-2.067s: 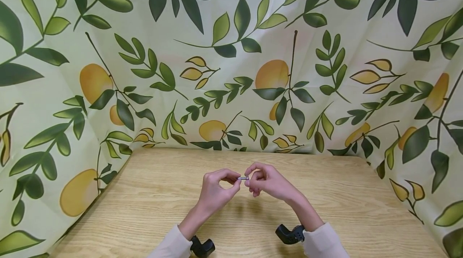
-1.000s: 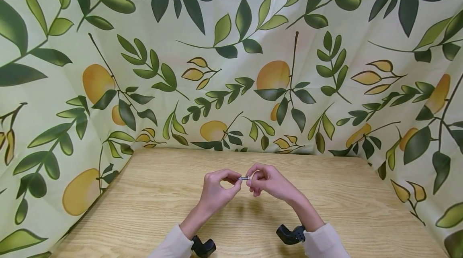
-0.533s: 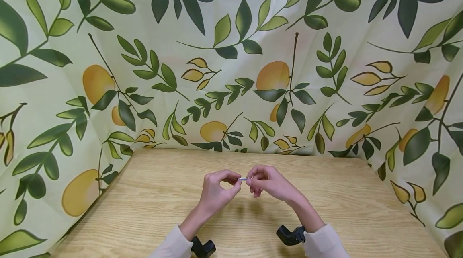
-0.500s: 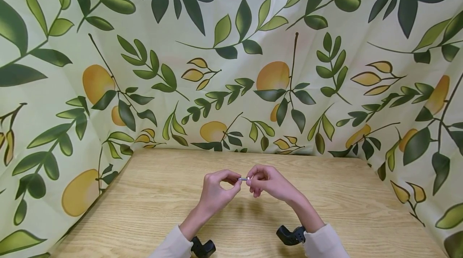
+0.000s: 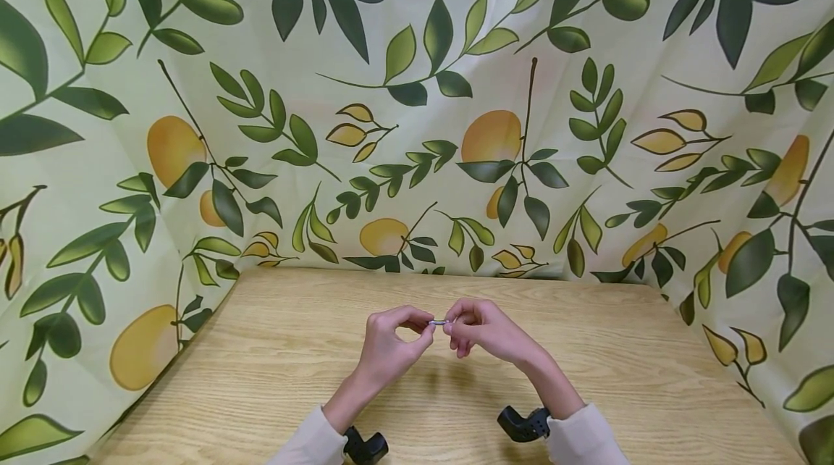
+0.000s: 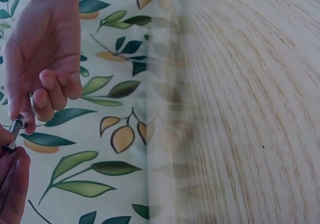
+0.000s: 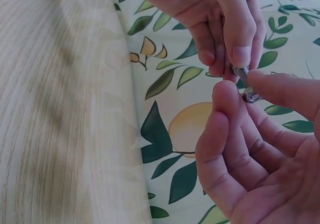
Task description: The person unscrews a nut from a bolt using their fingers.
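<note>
A small silver bolt (image 7: 242, 77) with a threaded shank lies level between my two hands, held up over the table. My left hand (image 5: 389, 345) pinches one end of it between thumb and fingertips. At the other end, the thumb and fingertips of my right hand (image 5: 485, 329) pinch a metal nut (image 7: 253, 98); the fingers partly hide it. The left wrist view shows the bolt (image 6: 16, 128) spanning the short gap between the hands, a dark rounded end beside the left fingertips. The remaining right fingers are loosely curled.
Below the hands is a light wood-grain table (image 5: 293, 378). A cloth (image 5: 417, 124) printed with leaves and orange fruit hangs behind the table and along both sides. Black wrist cameras (image 5: 523, 423) sit at both cuffs.
Both hands stay nearly in place. The right fingertips shift slightly at their end of the bolt, and the part of it that shows between the hands varies a little.
</note>
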Motion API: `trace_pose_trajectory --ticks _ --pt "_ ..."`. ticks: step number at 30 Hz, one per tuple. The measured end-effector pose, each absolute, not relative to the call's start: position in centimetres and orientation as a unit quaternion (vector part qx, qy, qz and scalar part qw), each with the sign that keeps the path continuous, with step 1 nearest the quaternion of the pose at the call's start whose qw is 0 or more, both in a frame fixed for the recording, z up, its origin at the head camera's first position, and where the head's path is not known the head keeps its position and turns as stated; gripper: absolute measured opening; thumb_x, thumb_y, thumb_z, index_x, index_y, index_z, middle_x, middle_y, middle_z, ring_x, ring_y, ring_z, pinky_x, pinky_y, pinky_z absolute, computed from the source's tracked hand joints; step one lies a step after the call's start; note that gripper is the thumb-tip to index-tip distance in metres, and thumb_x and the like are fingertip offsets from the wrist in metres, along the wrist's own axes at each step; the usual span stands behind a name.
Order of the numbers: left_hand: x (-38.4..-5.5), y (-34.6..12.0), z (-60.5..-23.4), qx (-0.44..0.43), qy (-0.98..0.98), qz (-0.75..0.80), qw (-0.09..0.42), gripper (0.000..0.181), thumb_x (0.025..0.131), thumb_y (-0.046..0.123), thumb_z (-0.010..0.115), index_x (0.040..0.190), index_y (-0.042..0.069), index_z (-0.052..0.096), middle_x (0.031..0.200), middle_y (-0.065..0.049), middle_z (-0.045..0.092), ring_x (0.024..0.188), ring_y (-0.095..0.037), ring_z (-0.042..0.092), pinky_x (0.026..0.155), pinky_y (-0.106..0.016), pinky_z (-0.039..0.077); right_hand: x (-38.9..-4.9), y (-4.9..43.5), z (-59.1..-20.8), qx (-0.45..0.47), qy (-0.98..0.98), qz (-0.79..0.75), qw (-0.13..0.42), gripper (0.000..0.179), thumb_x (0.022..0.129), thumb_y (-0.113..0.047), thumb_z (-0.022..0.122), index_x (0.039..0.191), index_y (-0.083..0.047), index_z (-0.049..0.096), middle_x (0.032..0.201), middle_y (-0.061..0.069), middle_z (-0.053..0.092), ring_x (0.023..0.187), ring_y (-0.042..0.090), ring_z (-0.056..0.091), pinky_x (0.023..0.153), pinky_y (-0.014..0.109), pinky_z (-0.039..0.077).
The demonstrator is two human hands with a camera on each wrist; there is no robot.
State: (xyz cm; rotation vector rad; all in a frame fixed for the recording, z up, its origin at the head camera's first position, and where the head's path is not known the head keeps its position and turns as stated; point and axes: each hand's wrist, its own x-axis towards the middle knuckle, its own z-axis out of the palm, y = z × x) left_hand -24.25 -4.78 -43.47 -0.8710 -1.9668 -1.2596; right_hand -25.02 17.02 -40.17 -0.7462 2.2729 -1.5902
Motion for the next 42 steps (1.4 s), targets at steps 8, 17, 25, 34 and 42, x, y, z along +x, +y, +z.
trace_pose_trajectory --ticks 8,17,25,34,42 --pt "-24.35 -4.79 -43.61 -0.334 -0.747 -0.48 0.315 0.015 0.08 -0.002 0.081 0.089 0.009 0.078 0.078 -0.003 0.078 0.068 -0.006 0.072 0.067 -0.019 0.061 -25.0 16.98 -40.1 -0.253 0.784 -0.552 0.129 0.027 0.102 -0.02 0.063 0.109 0.006 0.063 0.077 0.007 0.069 0.064 0.014 0.067 0.067 0.031 0.063" --pt "-24.22 -4.77 -43.63 -0.331 -0.751 -0.484 0.304 0.012 0.082 0.001 0.081 0.09 0.01 0.078 0.079 -0.004 0.078 0.069 -0.006 0.073 0.068 -0.02 0.061 -25.04 16.99 -40.22 -0.268 0.777 -0.557 0.118 0.024 0.101 -0.013 0.063 0.111 0.009 0.059 0.078 0.01 0.069 0.064 0.013 0.065 0.067 0.033 0.063" --pt "-24.29 -4.74 -43.66 -0.337 -0.748 -0.481 0.311 0.013 0.081 0.0 0.081 0.09 0.008 0.078 0.079 -0.004 0.078 0.069 -0.006 0.073 0.067 -0.02 0.061 -25.1 17.03 -40.26 -0.259 0.778 -0.557 0.132 0.027 0.103 -0.02 0.061 0.11 0.006 0.062 0.077 0.004 0.069 0.064 0.014 0.068 0.068 0.034 0.064" --pt "-24.45 -4.69 -43.85 -0.336 -0.744 -0.482 0.318 0.018 0.077 -0.004 0.082 0.09 0.009 0.078 0.079 -0.001 0.078 0.068 -0.007 0.073 0.067 -0.019 0.061 -25.13 16.99 -40.28 -0.266 0.777 -0.555 0.13 0.025 0.103 -0.015 0.061 0.111 0.009 0.059 0.08 0.01 0.069 0.065 0.012 0.066 0.068 0.03 0.062" --pt "-24.45 -4.65 -43.87 -0.335 -0.744 -0.485 0.314 0.015 0.08 -0.001 0.082 0.09 0.009 0.078 0.079 -0.003 0.079 0.068 -0.007 0.073 0.067 -0.021 0.062 -25.09 16.87 -40.21 -0.248 0.781 -0.559 0.129 0.031 0.101 -0.015 0.063 0.118 0.01 0.056 0.079 0.011 0.07 0.065 0.014 0.067 0.069 0.033 0.064"
